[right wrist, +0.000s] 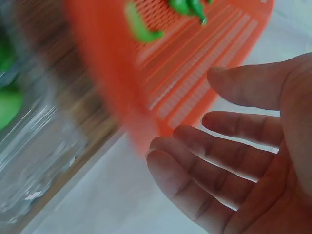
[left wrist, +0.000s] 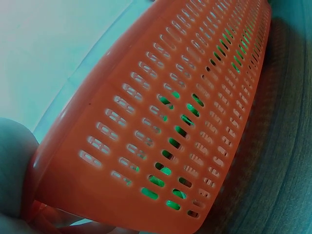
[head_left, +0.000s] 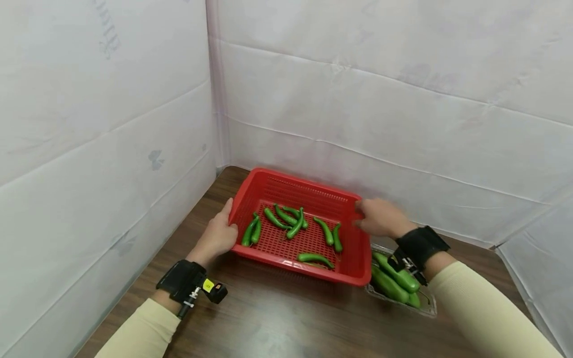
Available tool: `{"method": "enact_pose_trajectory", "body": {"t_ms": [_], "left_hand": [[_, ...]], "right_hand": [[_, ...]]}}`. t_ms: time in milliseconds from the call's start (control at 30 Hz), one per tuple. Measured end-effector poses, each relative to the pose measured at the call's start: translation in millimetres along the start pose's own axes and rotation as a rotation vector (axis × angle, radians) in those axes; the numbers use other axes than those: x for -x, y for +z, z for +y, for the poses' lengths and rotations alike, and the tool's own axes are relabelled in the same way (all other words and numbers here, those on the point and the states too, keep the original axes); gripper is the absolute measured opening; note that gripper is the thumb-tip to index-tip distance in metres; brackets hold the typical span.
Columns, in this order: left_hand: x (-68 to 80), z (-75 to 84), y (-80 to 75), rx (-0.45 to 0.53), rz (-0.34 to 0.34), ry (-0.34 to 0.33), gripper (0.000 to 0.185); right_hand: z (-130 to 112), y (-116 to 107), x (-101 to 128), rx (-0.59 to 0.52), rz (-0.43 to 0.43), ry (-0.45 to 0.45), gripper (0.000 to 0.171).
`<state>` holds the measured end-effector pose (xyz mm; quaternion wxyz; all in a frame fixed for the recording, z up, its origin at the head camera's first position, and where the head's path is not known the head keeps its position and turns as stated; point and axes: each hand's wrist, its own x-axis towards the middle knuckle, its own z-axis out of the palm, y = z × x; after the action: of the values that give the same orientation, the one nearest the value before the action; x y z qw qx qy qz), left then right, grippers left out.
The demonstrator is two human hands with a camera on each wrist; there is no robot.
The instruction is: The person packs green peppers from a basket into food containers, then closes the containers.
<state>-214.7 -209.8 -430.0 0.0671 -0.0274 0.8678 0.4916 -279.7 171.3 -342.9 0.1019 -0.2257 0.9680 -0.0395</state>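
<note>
A red slotted plastic basket sits close over the table, with several slim green chili peppers spread on its floor. At its left end my left hand grips the rim, thumb on top and fingers underneath; the left wrist view has the basket wall up close. My right hand is at the basket's back right corner. In the right wrist view, its fingers are spread and loosely bent beside the rim, with the palm holding nothing.
To the right of the basket, partly under my right forearm, a clear plastic tray holds several larger green peppers. White sheeted walls stand behind and to the left of the brown wooden table.
</note>
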Motion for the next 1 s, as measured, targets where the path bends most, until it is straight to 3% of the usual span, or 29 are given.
{"method": "enact_pose_trajectory", "body": {"t_ms": [167, 333, 700, 1000], "left_hand": [[2.8, 2.8, 3.4, -0.004, -0.007, -0.011, 0.074], [3.1, 3.8, 7.2, 0.004, -0.002, -0.013, 0.074], [4.9, 3.7, 20.6, 0.014, 0.013, -0.033, 0.074], [4.8, 3.9, 28.5, 0.046, 0.01, -0.04, 0.074]], "right_hand": [[-29, 3, -32, 0.039, -0.144, -0.034, 0.022], [-47, 13, -59, 0.062, -0.213, -0.073, 0.008], [-44, 56, -98, 0.116, -0.21, -0.086, 0.019], [-42, 80, -106, 0.007, -0.191, -0.096, 0.031]]}}
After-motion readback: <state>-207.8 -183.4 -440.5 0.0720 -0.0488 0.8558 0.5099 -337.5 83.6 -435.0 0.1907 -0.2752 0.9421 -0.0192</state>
